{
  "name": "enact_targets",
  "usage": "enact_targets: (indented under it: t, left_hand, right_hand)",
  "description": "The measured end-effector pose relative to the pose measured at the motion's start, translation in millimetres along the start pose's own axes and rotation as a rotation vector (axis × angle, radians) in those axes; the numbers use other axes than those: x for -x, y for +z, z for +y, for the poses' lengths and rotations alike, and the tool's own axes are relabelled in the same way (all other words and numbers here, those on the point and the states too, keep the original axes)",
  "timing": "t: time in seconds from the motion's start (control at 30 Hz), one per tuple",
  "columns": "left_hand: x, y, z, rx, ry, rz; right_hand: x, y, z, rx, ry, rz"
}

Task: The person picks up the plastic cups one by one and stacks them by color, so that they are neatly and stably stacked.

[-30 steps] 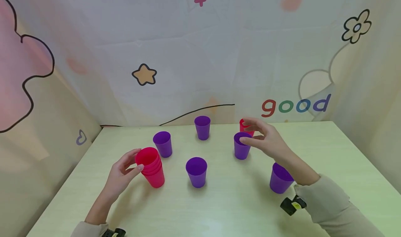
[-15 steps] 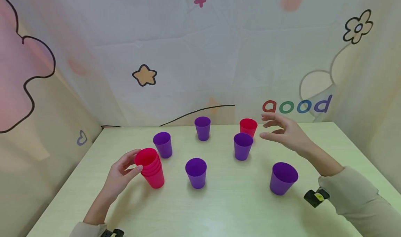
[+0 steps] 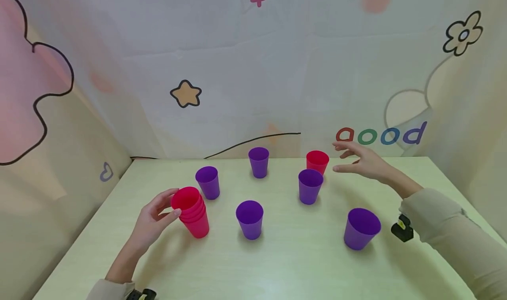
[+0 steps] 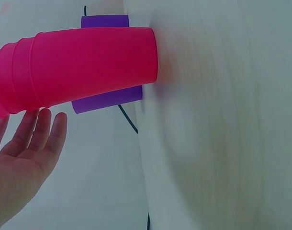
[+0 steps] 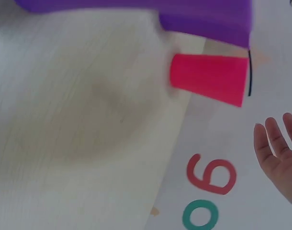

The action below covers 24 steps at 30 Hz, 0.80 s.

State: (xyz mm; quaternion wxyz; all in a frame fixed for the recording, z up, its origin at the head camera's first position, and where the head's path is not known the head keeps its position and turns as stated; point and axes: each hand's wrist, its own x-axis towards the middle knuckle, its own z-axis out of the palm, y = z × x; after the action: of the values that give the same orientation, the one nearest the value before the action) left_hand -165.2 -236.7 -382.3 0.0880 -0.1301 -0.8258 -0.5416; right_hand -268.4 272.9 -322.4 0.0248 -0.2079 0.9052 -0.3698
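My left hand (image 3: 152,220) holds a stack of nested red cups (image 3: 196,226) by its upper part, thumb on the near side and fingers at the far side. The stack stands on the table at the left; in the left wrist view the fingertips are right at its ridged upper rims. Raised at the right, my right hand (image 3: 366,161) has its fingers spread, with nothing between them. Closest to it are a single red cup (image 3: 317,160) at the back and a purple cup (image 3: 310,190) partly in front of that cup. Both stand upright, apart from the hand.
More upright purple cups stand about the pale table (image 3: 293,264): one at the back middle (image 3: 259,164), one behind the stack (image 3: 208,183), one at the centre (image 3: 250,220) and a cup at the front right (image 3: 359,229). A printed cloth (image 3: 237,79) hangs behind the table.
My right hand has drawn back to the right from over the purple cup, uncovering the red cup behind it and the front right cup. My left hand stays on the stack.
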Motion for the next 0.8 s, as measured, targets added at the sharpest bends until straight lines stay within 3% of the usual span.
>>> enact_targets:
  t: [0.37,0.8]
  left_hand:
    - [-0.4,-2.5,0.3,-0.001,-0.002,-0.002]
    - [-0.2,-4.9,2.5,-0.023,-0.036,-0.015]
  right_hand:
    - [-28.5,-2,31,-0.029,0.069,-0.086]
    - [-49.3,13,51,-0.013,0.008,-0.118]
